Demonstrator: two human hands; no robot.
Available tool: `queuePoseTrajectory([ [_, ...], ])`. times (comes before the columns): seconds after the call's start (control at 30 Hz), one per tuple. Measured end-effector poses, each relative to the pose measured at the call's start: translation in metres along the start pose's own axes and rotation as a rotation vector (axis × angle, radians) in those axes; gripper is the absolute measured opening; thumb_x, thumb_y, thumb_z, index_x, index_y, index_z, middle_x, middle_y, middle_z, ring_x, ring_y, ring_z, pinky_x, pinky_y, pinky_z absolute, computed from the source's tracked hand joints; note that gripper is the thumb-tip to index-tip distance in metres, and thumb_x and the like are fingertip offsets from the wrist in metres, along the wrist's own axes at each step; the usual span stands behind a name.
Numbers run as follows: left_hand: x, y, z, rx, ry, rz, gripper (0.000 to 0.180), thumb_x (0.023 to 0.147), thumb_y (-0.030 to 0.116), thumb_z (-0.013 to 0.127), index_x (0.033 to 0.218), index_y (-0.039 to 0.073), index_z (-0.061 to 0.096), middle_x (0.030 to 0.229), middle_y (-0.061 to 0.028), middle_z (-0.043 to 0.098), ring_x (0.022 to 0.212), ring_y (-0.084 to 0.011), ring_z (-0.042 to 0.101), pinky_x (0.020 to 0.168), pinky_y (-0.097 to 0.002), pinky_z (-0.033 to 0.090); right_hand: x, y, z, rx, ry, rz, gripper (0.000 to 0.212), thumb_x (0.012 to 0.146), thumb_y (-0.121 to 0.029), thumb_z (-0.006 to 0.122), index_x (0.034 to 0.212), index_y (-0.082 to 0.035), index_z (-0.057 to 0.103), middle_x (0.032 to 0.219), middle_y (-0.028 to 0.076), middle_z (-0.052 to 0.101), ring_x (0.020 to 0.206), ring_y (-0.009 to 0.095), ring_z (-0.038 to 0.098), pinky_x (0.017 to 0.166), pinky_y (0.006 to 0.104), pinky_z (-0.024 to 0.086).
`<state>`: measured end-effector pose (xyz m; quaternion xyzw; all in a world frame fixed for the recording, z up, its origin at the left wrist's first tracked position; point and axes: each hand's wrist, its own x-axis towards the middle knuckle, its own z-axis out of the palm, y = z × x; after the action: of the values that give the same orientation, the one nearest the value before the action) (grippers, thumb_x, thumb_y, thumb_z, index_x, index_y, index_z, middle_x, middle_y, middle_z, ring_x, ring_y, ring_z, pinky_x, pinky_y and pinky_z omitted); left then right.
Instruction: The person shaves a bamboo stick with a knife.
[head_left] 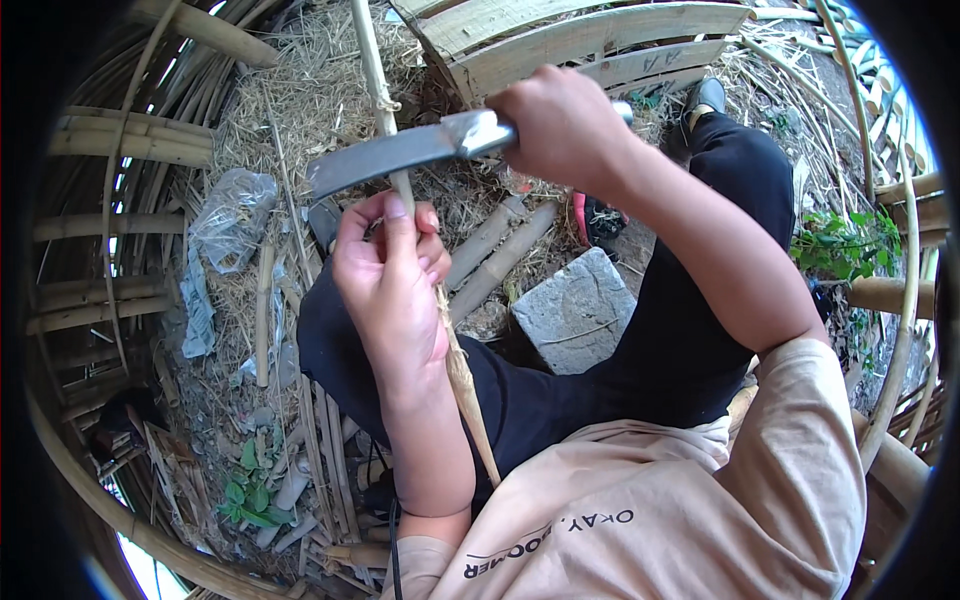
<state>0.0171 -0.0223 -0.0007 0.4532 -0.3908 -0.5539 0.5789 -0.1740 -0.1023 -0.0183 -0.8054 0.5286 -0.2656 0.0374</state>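
A long, thin, pale wooden stick [460, 380] runs from my lap up past the top of the view, with a knot partway along it. My left hand [392, 270] pinches it between thumb and fingers at mid-length. Just above those fingers, the broad grey blade of a machete [385, 158] lies across the stick; blade and stick appear to touch. My right hand [560, 125] is wrapped round the machete's handle, most of which it hides. The handle's end shows beyond my fist.
Between my legs sits a square grey stone block [575, 310], with bamboo pieces [505, 255] beside it. A slatted wooden crate [590, 45] stands ahead. Straw and a clear plastic bag [235, 215] lie at left. Bamboo poles [130, 140] border the left side; a leafy plant [850, 245] grows at right.
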Motion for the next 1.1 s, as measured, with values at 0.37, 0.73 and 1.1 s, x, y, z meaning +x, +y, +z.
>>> queuePoseTrajectory([
  [0.37,0.001,-0.002,0.002,-0.008,-0.001,0.013,0.011,0.1,0.008,0.057,0.107,0.002,0.052,0.081,-0.0074,0.061,0.055,-0.0044,0.044,0.048,-0.0197,0.034,-0.005,-0.007,0.004,-0.033,0.068,-0.066,0.015,0.065,-0.014,0.07,0.079,-0.01,0.074,0.071,0.017,0.069,0.068,0.035,0.07,0.067,0.0432,0.058],
  [0.73,-0.002,0.001,0.0,-0.004,-0.031,0.018,0.012,0.101,0.011,0.057,0.107,0.002,0.052,0.079,-0.0066,0.06,0.054,-0.004,0.041,0.047,-0.0201,0.031,0.001,-0.004,0.008,0.013,0.114,-0.08,0.012,0.067,-0.014,0.067,0.076,-0.009,0.073,0.069,0.016,0.068,0.065,0.036,0.069,0.066,0.0449,0.057],
  [1.1,-0.001,0.002,-0.001,-0.002,0.032,0.01,0.011,0.101,0.012,0.057,0.105,0.003,0.053,0.078,-0.0063,0.06,0.054,-0.004,0.04,0.047,-0.0199,0.031,0.005,0.006,0.008,-0.021,0.06,0.091,0.013,0.065,-0.015,0.07,0.076,-0.009,0.073,0.069,0.016,0.068,0.065,0.036,0.069,0.065,0.0436,0.057],
])
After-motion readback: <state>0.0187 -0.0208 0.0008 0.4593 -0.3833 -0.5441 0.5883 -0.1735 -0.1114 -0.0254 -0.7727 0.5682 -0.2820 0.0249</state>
